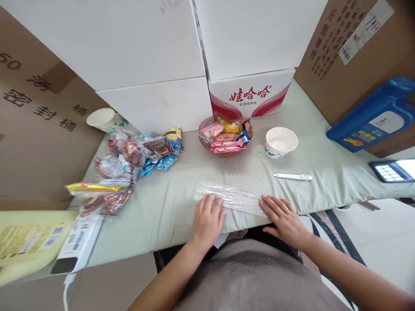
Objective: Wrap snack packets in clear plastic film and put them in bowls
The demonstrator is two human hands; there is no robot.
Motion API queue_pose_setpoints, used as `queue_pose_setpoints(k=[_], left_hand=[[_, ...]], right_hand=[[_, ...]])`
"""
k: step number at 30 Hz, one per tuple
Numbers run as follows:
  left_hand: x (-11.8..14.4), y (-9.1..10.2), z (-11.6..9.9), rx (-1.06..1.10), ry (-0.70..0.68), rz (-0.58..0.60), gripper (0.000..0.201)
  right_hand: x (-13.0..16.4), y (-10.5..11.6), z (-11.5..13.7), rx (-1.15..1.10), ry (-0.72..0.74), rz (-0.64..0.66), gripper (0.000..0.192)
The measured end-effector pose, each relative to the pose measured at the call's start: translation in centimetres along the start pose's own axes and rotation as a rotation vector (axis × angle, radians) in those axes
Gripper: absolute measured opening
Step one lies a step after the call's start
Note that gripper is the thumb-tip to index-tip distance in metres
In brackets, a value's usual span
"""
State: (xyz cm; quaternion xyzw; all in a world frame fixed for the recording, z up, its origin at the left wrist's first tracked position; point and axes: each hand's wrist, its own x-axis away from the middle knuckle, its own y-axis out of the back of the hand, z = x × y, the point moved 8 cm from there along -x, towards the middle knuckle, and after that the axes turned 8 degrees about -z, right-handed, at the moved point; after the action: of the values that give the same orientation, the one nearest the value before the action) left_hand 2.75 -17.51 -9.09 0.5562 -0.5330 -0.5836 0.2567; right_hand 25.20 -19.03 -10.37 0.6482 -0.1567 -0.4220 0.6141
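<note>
A crumpled strip of clear plastic wrap [235, 198] lies across the front of the cloth-covered table. My left hand [207, 218] rests on its left part, palm down with the fingers stretched out. At the strip's right end, my right hand [283, 218] lies flat with fingers extended and the thumb apart. Neither hand is closed round anything. Behind the strip stands a pinkish glass bowl [223, 153] filled with wrapped snacks [231, 136]. A white paper bowl [281, 142] stands to its right, and a white utility knife [292, 176] lies in front of that.
Packaged snacks [132, 157] are heaped at the left, near a tipped paper cup [105, 120]. A power strip [79, 242] and a yellow jug [30, 242] sit front left. A blue bottle [372, 116] and phone [392, 170] are at right. White boxes [253, 95] form the back.
</note>
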Motion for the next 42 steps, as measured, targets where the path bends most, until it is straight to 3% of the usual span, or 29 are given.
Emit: queue_pose_setpoints(k=[3, 5, 8, 12, 14, 16, 19, 21, 25, 30, 34, 36, 40, 42], left_hand=[[0.1, -0.9, -5.0, 0.175, -0.146, 0.052, 0.033], [0.1, -1.4, -7.0, 0.246, -0.237, 0.088, 0.035], [0.2, -1.8, -7.7, 0.340, -0.339, 0.123, 0.032], [0.4, -1.6, -7.3, 0.449, -0.395, 0.143, 0.025], [0.5, -1.6, -7.1, 0.498, -0.397, 0.158, 0.025], [0.5, -1.7, -6.8, 0.544, -0.361, 0.151, 0.033], [0.3, -1.7, -6.1, 0.619, -0.267, 0.102, 0.064], [0.2, -1.8, -5.8, 0.660, -0.231, 0.084, 0.079], [0.0, -2.1, -5.9, 0.627, -0.214, 0.175, 0.068], [-0.2, -2.1, -6.2, 0.565, -0.219, 0.221, 0.051], [-0.3, -2.0, -6.3, 0.541, -0.230, 0.207, 0.049], [-0.3, -2.1, -6.3, 0.530, -0.231, 0.211, 0.050], [-0.1, -2.1, -6.3, 0.535, -0.241, 0.220, 0.054], [0.0, -1.7, -6.3, 0.555, -0.248, 0.195, 0.053]], right_hand=[[1.2, 1.3, 1.0, -0.091, -0.031, -0.057, 0.038], [1.3, 2.9, 1.9, -0.168, 0.011, -0.098, 0.031], [0.1, 5.5, 3.4, -0.301, 0.116, -0.077, 0.023], [-2.8, 7.1, 4.3, -0.585, 0.182, 0.100, 0.027], [-4.7, 6.7, 3.2, -0.640, 0.132, 0.127, 0.027], [-6.9, 5.3, 0.7, -0.631, -0.016, 0.102, 0.024], [-9.9, 1.5, -3.2, -0.617, -0.306, 0.102, 0.030], [-11.5, -1.1, -4.5, -0.589, -0.402, 0.131, 0.036], [-13.0, -3.9, -4.9, -0.353, -0.417, 0.112, 0.040], [-12.2, -4.1, -4.2, -0.150, -0.343, -0.039, 0.037], [-12.0, -3.8, -4.7, -0.114, -0.352, -0.064, 0.037], [-12.2, -2.9, -4.9, -0.105, -0.331, -0.092, 0.036], [-12.0, 0.7, -4.5, -0.142, -0.275, -0.300, 0.032], [-11.4, 1.0, -3.4, -0.164, -0.208, -0.298, 0.032]])
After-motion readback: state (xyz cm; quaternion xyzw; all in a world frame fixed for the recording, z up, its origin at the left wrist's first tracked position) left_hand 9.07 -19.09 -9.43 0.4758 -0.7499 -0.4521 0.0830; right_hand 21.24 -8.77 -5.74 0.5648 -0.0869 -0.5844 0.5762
